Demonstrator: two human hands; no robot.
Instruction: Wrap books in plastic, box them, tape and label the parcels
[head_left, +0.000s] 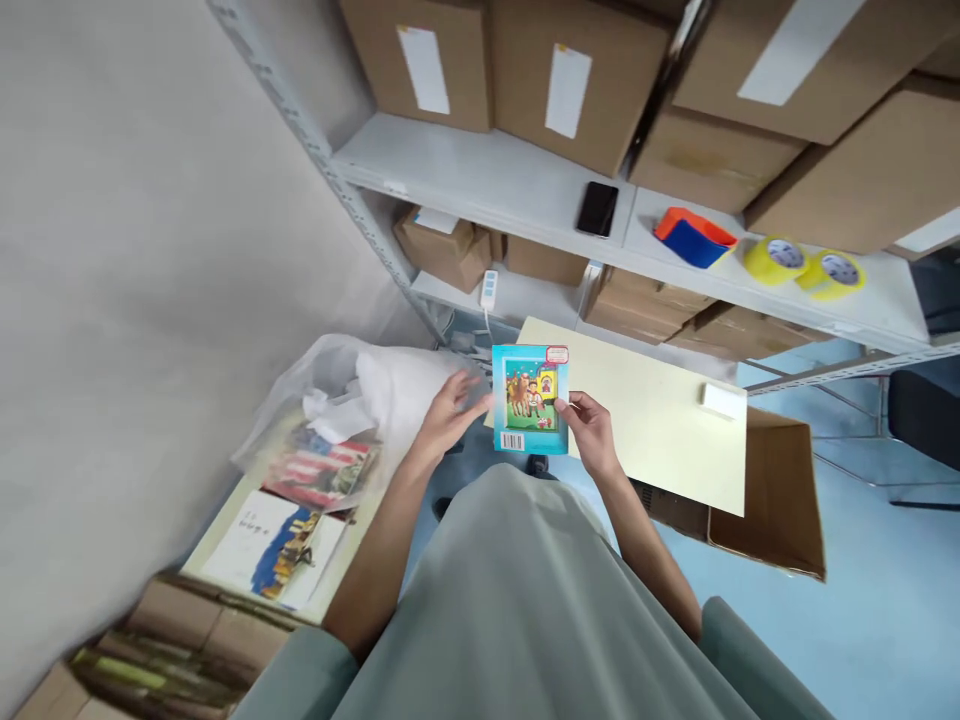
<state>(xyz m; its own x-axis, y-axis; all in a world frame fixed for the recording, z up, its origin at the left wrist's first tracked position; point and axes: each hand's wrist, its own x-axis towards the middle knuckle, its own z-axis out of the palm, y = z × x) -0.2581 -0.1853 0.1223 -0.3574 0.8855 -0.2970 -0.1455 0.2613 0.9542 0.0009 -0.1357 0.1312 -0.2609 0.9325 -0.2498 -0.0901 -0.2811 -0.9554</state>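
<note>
A thin blue picture book (525, 400) with a cartoon scene and a barcode is held up in front of me. My right hand (590, 425) pinches its right edge, thumb on the cover. Close to the book's left edge is my left hand (454, 412), fingers apart and slightly blurred; whether its thumb tip touches the edge I cannot tell. Behind the book lies a pale yellow board (645, 425) with a small white block (722, 401) on it.
An open cardboard box (780, 500) stands under the board's right end. Left, white plastic wrapping (390, 395) and books (277, 545) lie on another surface. The metal shelf (480, 180) ahead carries cartons, a phone (598, 208), an orange-blue band (695, 238) and yellow tape rolls (776, 259).
</note>
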